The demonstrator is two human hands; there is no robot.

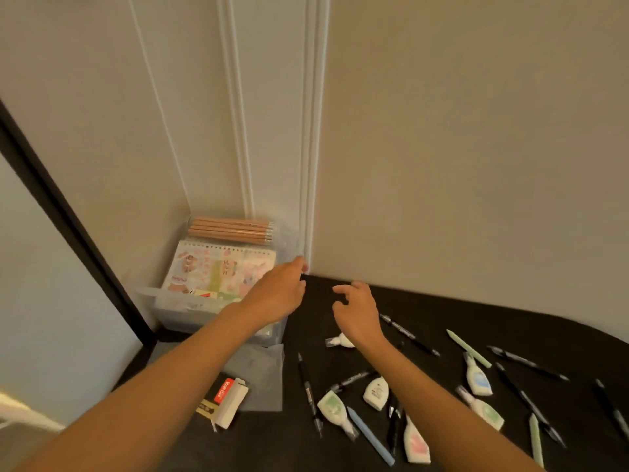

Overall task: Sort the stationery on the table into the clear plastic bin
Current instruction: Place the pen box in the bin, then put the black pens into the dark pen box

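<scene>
Clear plastic bin [177,301] in corner holds pencils [231,229] and notebook [218,270] — partly filled. Pens, correction tapes [335,408], highlighters approx. all left on tabletop [442,311]. Left hand [275,294] over bin, right hand [357,311] beside — both grips loosely spread, nothing held.

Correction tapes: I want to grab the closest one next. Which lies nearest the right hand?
The white correction tape lying partly under the right hand, just left of its wrist. The others, with green, blue and pink windows, lie lower down the black table.
</scene>
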